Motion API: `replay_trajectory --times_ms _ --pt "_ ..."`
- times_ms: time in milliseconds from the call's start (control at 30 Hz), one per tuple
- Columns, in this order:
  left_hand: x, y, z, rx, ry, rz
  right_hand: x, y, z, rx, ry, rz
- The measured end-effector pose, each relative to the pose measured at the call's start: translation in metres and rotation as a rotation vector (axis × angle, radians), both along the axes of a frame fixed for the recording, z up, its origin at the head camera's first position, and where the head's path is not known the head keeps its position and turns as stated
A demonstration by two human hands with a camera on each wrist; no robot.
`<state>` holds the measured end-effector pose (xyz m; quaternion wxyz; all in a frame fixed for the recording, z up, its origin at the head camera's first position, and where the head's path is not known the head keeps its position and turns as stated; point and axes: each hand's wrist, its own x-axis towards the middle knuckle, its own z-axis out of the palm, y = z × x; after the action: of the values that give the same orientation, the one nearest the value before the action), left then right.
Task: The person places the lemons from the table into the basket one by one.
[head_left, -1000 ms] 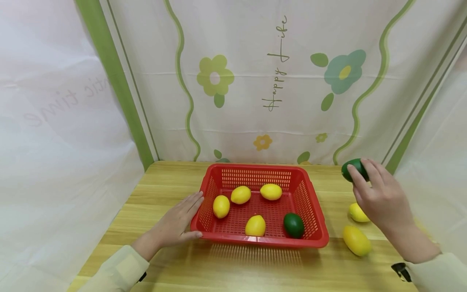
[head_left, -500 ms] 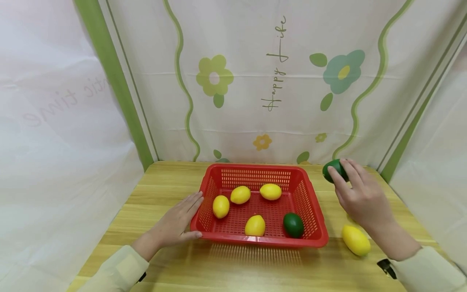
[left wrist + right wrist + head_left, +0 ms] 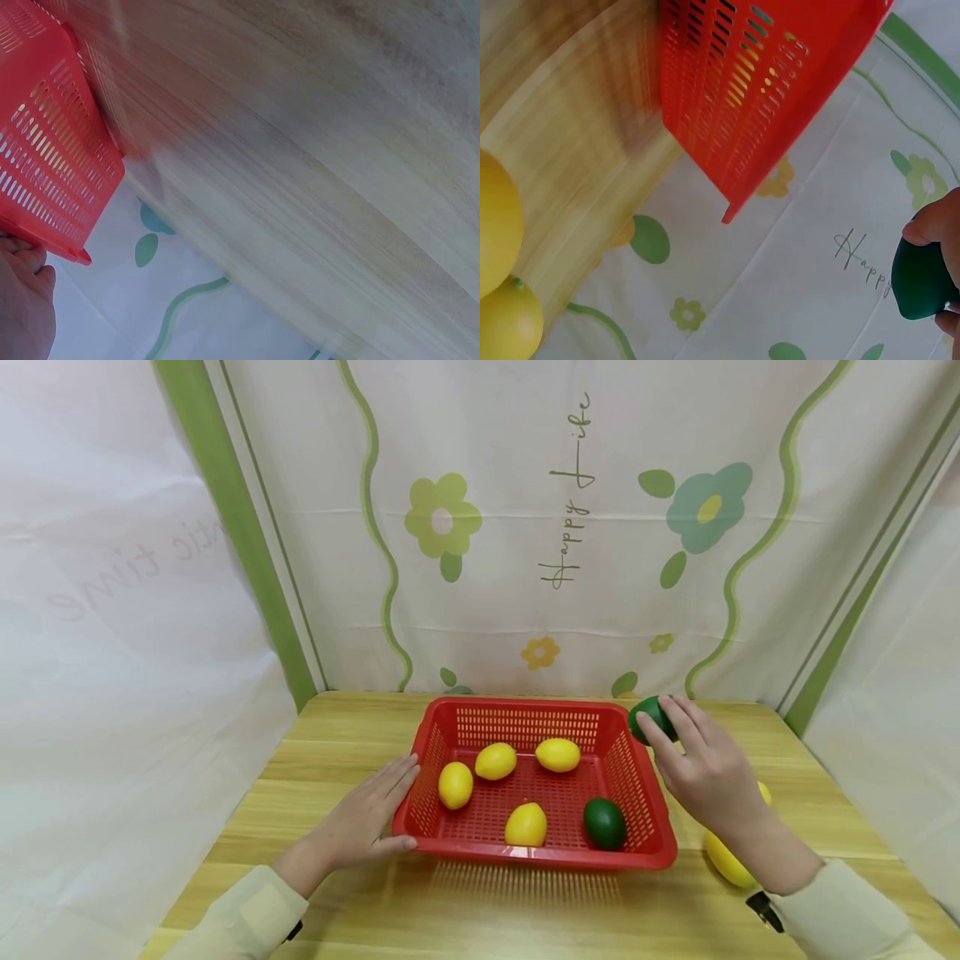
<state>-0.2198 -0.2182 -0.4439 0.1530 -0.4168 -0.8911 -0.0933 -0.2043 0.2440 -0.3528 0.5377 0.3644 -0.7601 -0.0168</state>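
My right hand pinches a dark green oval fruit between thumb and fingers, above the right rim of a red plastic basket. The right wrist view shows the held green fruit under the thumb, its blunt tip pointing down. My left hand rests with straight fingers along the basket's left rim, thumb near the front corner. In the left wrist view, the fingertips touch the rim of the red basket. Inside lie several yellow lemons and another dark green fruit, apart from one another.
Right of the basket, a yellow fruit lies on the wooden table, partly behind my right forearm. A second yellow fruit barely shows past the wrist. A patterned white curtain stands behind the table's back edge.
My right hand has carried the green fruit leftward from beyond the table's right side to the basket's right rim. The left hand and basket have stayed put.
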Motion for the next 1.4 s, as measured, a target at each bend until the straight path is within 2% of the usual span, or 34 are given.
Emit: replay_trajectory --times_ms 400,700,1000,1100,1400 --pt "0.001 0.001 0.001 -0.004 -0.009 0.01 -0.002 -0.018 -0.012 0.045 -0.022 0.023" --pt "0.002 0.001 0.001 0.0 -0.007 0.01 -0.001 -0.026 -0.02 0.09 -0.067 -0.007" --pt "0.002 0.0 0.001 -0.001 -0.013 0.013 -0.004 -0.037 -0.027 0.086 -0.087 0.041" --pt "0.001 0.0 0.0 -0.002 -0.017 0.015 -0.005 -0.039 -0.03 0.089 -0.108 0.048" --pt "0.001 0.001 0.001 -0.009 -0.023 0.017 -0.006 -0.039 -0.038 0.143 -0.19 0.003"
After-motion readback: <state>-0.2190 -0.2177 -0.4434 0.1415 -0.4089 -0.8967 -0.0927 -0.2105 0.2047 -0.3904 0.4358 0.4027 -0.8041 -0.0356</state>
